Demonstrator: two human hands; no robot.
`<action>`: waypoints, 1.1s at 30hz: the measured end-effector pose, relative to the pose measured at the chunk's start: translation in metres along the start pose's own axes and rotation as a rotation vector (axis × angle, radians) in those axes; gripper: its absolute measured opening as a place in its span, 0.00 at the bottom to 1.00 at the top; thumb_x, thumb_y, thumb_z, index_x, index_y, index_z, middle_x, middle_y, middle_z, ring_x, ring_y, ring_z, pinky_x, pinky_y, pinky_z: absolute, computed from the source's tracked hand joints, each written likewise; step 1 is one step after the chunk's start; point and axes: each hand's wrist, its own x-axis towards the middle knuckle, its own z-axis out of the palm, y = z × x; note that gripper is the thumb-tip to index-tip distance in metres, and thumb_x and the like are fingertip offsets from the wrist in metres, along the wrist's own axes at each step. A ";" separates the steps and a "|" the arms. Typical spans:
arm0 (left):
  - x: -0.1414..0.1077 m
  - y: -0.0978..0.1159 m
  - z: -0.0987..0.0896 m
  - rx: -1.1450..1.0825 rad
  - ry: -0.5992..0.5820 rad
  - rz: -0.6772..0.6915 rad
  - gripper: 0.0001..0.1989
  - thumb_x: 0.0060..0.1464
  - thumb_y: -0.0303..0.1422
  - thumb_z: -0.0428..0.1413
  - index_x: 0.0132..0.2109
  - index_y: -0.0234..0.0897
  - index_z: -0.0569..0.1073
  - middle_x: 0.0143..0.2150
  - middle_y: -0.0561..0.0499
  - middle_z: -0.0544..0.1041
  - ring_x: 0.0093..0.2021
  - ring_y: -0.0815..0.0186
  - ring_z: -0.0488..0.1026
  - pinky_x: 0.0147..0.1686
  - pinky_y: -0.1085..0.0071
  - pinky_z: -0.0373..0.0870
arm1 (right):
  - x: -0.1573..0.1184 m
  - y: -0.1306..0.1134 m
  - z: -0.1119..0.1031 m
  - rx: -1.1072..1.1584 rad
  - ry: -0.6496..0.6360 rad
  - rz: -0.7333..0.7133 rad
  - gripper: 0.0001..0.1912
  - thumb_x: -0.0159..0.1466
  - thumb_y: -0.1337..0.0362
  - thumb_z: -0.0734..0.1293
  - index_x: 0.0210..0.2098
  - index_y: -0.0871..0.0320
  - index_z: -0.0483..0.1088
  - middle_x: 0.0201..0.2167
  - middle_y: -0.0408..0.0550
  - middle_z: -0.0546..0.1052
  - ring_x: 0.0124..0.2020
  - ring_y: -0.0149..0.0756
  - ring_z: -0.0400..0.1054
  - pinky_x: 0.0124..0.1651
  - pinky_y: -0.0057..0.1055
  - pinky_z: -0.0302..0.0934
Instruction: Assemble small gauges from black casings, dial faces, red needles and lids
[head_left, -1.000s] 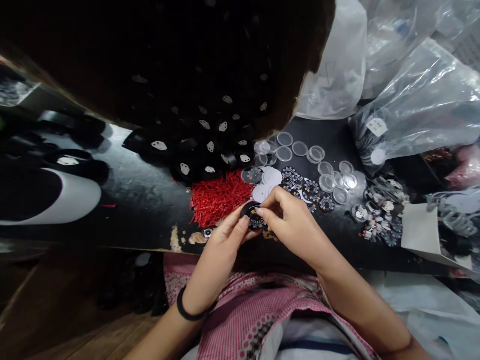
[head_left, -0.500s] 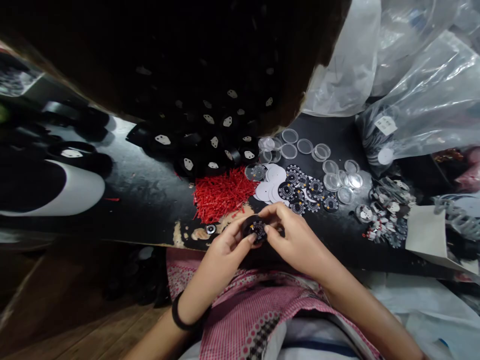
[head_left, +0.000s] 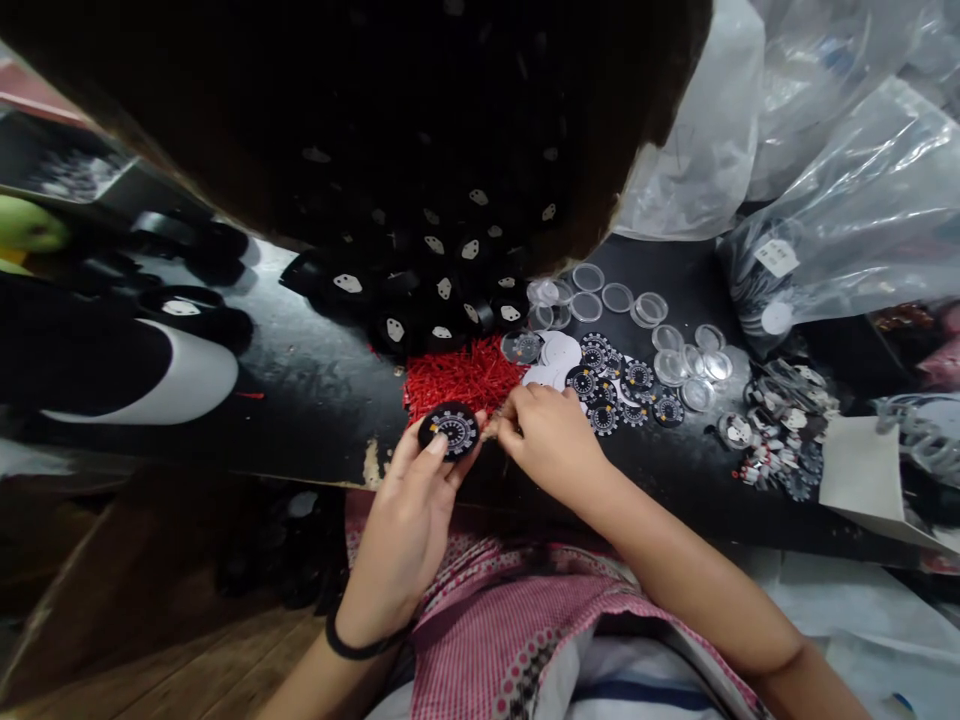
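My left hand [head_left: 420, 490] is closed around a black round case with a printed dial [head_left: 452, 430], its thumb lying on the dial's face. Just to its right, my right hand [head_left: 551, 425] has its fingers bent together, low at the edge of a heap of thin red pointer-like pieces [head_left: 457, 375]. Whatever is between those fingertips is too small to make out. Beyond the right hand, loose black dial discs [head_left: 596, 385] with white markings overlap white paper-like discs [head_left: 559, 350].
Clear round covers [head_left: 679, 360] are scattered at the back right. Black cases with white inserts [head_left: 442, 290] spill from a large dark container above. A clear plastic bag [head_left: 847, 220], small mechanisms [head_left: 787, 420] and a white box [head_left: 859, 460] stand right. A white-rimmed cylinder [head_left: 199, 370] lies left.
My left hand has moved left with the dial case, which now faces up more plainly. My right hand has let go of it and moved to the red heap's edge.
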 end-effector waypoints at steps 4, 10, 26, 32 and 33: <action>-0.001 -0.002 0.006 -0.037 -0.009 -0.020 0.12 0.56 0.35 0.61 0.48 0.40 0.77 0.50 0.48 0.80 0.56 0.57 0.74 0.62 0.57 0.65 | -0.014 0.006 -0.006 0.147 0.037 -0.023 0.05 0.67 0.63 0.66 0.35 0.58 0.70 0.37 0.47 0.78 0.39 0.40 0.70 0.43 0.36 0.54; -0.002 0.007 0.008 -0.060 -0.035 -0.033 0.10 0.59 0.35 0.59 0.46 0.37 0.77 0.47 0.45 0.82 0.53 0.57 0.77 0.59 0.56 0.69 | -0.028 0.006 -0.013 0.090 0.196 -0.124 0.08 0.69 0.63 0.64 0.35 0.58 0.71 0.35 0.48 0.76 0.40 0.42 0.67 0.45 0.38 0.52; 0.003 -0.009 0.009 0.247 -0.136 0.072 0.14 0.58 0.37 0.60 0.52 0.48 0.75 0.53 0.53 0.78 0.54 0.62 0.74 0.58 0.66 0.67 | -0.031 0.003 -0.027 0.516 0.122 -0.051 0.06 0.68 0.67 0.64 0.33 0.57 0.68 0.32 0.43 0.72 0.34 0.33 0.64 0.40 0.31 0.54; 0.002 -0.004 0.006 0.311 -0.158 0.092 0.13 0.56 0.37 0.61 0.50 0.46 0.75 0.50 0.52 0.79 0.50 0.62 0.75 0.52 0.67 0.70 | -0.034 0.002 -0.031 0.559 0.125 -0.052 0.07 0.68 0.67 0.63 0.32 0.56 0.67 0.32 0.42 0.72 0.32 0.32 0.65 0.37 0.29 0.55; 0.001 -0.002 0.007 0.332 -0.153 0.112 0.12 0.57 0.37 0.61 0.49 0.46 0.75 0.49 0.52 0.79 0.48 0.62 0.76 0.51 0.68 0.70 | -0.034 0.002 -0.032 0.551 0.122 -0.054 0.07 0.68 0.67 0.63 0.32 0.56 0.67 0.32 0.42 0.72 0.32 0.32 0.65 0.36 0.29 0.55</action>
